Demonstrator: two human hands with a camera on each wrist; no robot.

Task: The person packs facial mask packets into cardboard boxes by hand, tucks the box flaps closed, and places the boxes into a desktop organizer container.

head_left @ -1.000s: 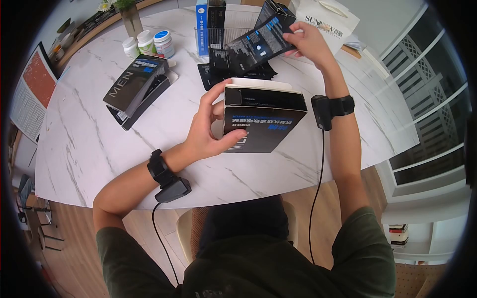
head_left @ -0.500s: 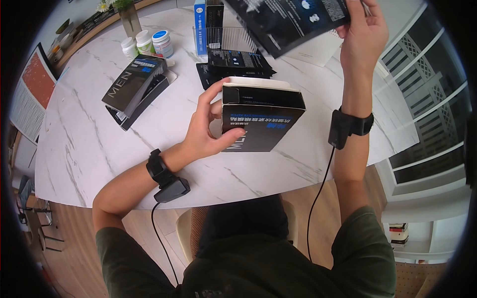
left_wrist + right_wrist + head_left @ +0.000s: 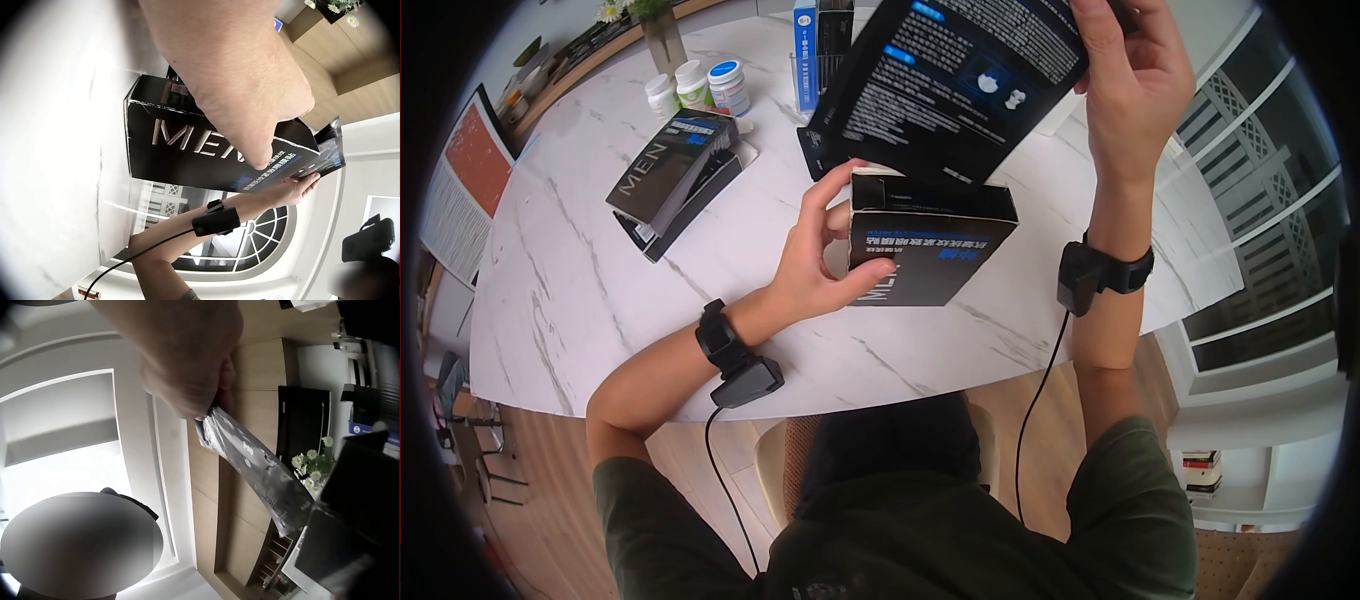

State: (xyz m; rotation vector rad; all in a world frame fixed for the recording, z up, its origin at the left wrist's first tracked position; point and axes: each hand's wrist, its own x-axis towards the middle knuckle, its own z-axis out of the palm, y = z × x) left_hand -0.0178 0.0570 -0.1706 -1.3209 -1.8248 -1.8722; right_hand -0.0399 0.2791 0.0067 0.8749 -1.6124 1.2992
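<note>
My left hand grips a black box that stands on the table, thumb on its front face and fingers at its far left edge. The box's open top end faces up. Large MEN lettering shows on the box in the left wrist view. My right hand pinches a flat black sachet by its upper right corner. The sachet hangs tilted, its lower edge overlapping the box's open end in the head view. In the right wrist view, crinkled film of the sachet shows below my fingers.
A second MEN box lies on the white marbled table at left. Behind it stand several bottles and a vase. More black sachets lie partly hidden behind the held one. A blue box stands at the back.
My right hand has lifted the sachet off the pile at the back, raised it toward the upper right, then brought its lower edge over the box. My left hand and box stay nearly still.
</note>
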